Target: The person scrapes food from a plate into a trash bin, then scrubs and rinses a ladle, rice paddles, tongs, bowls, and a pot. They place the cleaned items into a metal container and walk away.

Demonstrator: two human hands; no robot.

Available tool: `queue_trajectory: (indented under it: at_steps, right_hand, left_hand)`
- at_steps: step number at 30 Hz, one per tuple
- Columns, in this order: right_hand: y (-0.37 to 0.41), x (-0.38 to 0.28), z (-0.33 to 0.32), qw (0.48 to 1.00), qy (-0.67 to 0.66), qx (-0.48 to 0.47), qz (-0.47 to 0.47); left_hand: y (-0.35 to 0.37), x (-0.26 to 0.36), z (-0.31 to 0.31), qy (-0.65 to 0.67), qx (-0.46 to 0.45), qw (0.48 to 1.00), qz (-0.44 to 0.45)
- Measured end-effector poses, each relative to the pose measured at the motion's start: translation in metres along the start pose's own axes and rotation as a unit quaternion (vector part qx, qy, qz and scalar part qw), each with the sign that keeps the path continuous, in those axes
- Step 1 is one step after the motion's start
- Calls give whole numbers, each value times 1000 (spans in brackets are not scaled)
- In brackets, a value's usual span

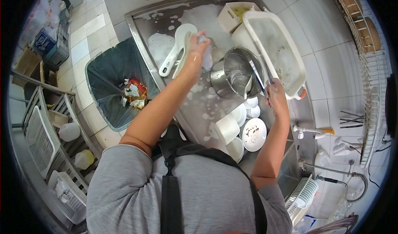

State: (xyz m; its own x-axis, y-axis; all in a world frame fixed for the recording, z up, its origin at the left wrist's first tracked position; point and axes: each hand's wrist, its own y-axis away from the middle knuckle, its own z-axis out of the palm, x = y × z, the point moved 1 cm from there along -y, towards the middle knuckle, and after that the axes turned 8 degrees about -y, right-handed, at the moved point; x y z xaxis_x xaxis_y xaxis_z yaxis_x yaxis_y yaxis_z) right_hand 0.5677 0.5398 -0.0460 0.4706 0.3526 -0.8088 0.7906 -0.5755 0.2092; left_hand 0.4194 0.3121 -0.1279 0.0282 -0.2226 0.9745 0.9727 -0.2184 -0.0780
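Note:
Soapy and blurred, my left hand (194, 54) is closed around a pale bluish soft wad (207, 55), its kind unclear, over the foamy steel counter (199, 120). Just left of these fingers lie white plastic paddle-like utensils (176, 54), partly under the hand. A steel pot (222, 78) lies tipped toward me, with ladle-like metal utensils (240, 78) inside. My right hand (275, 95) grips long slim utensils (258, 74), one with a blue strip, whose far ends overlap the pot's rim.
A white tub of sudsy water (280, 47) stands right of the pot, a cream container (232, 16) behind. White bowls and cups (253, 134) cluster nearer me, one bowl food-specked. A lined bin (110, 64) stands left; a faucet (309, 130) and dish rack (300, 196) are right.

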Motion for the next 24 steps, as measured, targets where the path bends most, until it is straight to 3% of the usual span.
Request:
queue_trajectory:
  at_steps: [1, 3, 4, 5, 7, 10, 11, 13, 17, 19, 20, 22, 24]
  right_hand:
    - [10, -1, 1, 1000, 1, 3, 0]
    - [28, -7, 18, 989, -100, 55, -95]
    - [28, 1, 29, 979, -156, 45, -127]
    - [35, -8, 39, 989, -93, 68, -89]
    - [19, 15, 42, 949, 21, 148, -278]
    - [34, -2, 42, 949, 2, 150, -279]
    - [36, 1, 44, 948, 1, 152, -278]
    - [34, 8, 47, 948, -50, 172, -263]
    - [47, -18, 59, 956, -51, 171, -234]
    - [46, -17, 63, 961, -31, 163, -223]
    - [49, -18, 67, 963, -30, 149, -222]
    - [49, -15, 72, 956, 36, 141, -255]
    - [46, -8, 74, 959, 44, 128, -248]
  left_hand:
    - [15, 13, 15, 290, -102, 937, -165]
    - [39, 24, 47, 393, -213, 877, -177]
    - [52, 27, 66, 404, -261, 861, -165]
    - [65, 28, 82, 413, -308, 843, -154]
    - [76, 26, 89, 378, -322, 859, -126]
    - [81, 45, 76, 431, -397, 791, -175]
    - [82, 45, 73, 430, -399, 791, -176]
    - [81, 46, 68, 511, -449, 710, -184]
    - [80, 40, 63, 447, -452, 763, -117]
    - [82, 37, 62, 303, -403, 863, -24]
    - [79, 31, 63, 303, -402, 864, -22]
    - [72, 15, 66, 119, -297, 942, 102]
    - [71, 14, 64, 62, -281, 949, 132]
